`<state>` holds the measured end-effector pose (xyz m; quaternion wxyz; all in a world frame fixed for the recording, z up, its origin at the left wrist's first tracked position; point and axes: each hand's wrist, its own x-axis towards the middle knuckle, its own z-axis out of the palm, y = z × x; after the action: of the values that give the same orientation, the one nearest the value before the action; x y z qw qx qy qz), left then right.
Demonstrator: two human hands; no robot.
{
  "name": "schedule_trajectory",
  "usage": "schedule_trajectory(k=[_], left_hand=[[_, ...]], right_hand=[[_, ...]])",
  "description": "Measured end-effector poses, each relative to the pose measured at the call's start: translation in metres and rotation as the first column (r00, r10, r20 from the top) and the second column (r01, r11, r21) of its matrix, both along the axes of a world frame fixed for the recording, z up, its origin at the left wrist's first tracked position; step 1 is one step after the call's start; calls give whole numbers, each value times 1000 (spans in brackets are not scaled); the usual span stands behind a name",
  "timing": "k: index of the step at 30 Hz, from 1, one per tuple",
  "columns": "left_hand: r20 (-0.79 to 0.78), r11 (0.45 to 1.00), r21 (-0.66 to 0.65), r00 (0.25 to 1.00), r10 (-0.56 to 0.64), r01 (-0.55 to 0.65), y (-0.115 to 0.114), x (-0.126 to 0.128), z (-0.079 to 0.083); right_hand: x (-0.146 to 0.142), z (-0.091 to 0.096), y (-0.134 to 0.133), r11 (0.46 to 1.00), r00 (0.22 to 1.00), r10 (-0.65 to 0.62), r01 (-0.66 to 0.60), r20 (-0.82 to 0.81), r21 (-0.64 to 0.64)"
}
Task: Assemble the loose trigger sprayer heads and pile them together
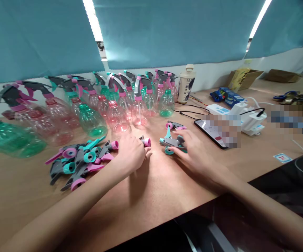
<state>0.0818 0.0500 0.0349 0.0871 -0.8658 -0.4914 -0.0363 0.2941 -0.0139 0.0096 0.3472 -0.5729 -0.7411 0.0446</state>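
My left hand [130,153] is closed round a grey spray head with a pink collar [146,141] that sticks out to the right of its fingers. My right hand [193,153] rests on the wooden table [153,185] with its fingers curled over a grey and teal spray head [171,143]. Just beyond it lies another grey and pink spray head [175,125]. Left of my left hand is a pile of several loose spray heads [80,161] in grey, pink and teal.
Several clear pink and green spray bottles [114,101] stand along the back by the blue blinds. A white bottle [186,84], a phone [211,132], white power strips [248,119] with cables and cardboard boxes [243,78] lie to the right.
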Motion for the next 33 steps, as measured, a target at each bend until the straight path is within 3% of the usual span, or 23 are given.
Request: schedule_trajectory(k=[3, 5, 8, 10, 17, 20, 23, 26, 28, 31, 33], left_hand=[[-94, 999, 38, 995, 40, -36, -7, -4, 11], [-122, 999, 32, 992, -20, 24, -6, -2, 16], [-49, 985, -75, 986, -159, 155, -2, 1, 15], [6, 980, -104, 986, -169, 169, 1, -1, 10], [133, 988, -99, 985, -108, 122, 6, -22, -6], [133, 989, -113, 988, -79, 95, 2, -26, -2], [207, 992, -107, 977, -48, 71, -10, -29, 6], [386, 991, -79, 919, -73, 112, -27, -35, 8], [522, 988, -93, 851, -58, 125, -37, -38, 6], [690, 960, -258, 717, 102, 111, -47, -43, -2], [739, 896, -424, 621, 260, 129, -51, -44, -7]], right_hand=[[0, -7, 13, 994, 981, 35, -14, 193, -111], [3, -9, 17, 993, 961, 34, 0, 276, -120], [3, -7, 18, 996, 932, 25, 9, 361, -91], [-1, -3, 16, 995, 917, 39, -1, 396, -95], [-27, 10, 11, 987, 929, 138, -101, 343, -125], [-30, 13, 28, 979, 938, 179, -138, 297, -151], [-24, 12, 54, 987, 946, 109, -67, 305, -144], [-16, 4, 77, 971, 951, 11, 64, 309, -231], [-14, -4, 85, 964, 953, 17, 64, 301, -258], [-14, -13, 86, 967, 955, 69, 7, 290, -254], [-13, -15, 84, 968, 953, 106, -33, 284, -250]])
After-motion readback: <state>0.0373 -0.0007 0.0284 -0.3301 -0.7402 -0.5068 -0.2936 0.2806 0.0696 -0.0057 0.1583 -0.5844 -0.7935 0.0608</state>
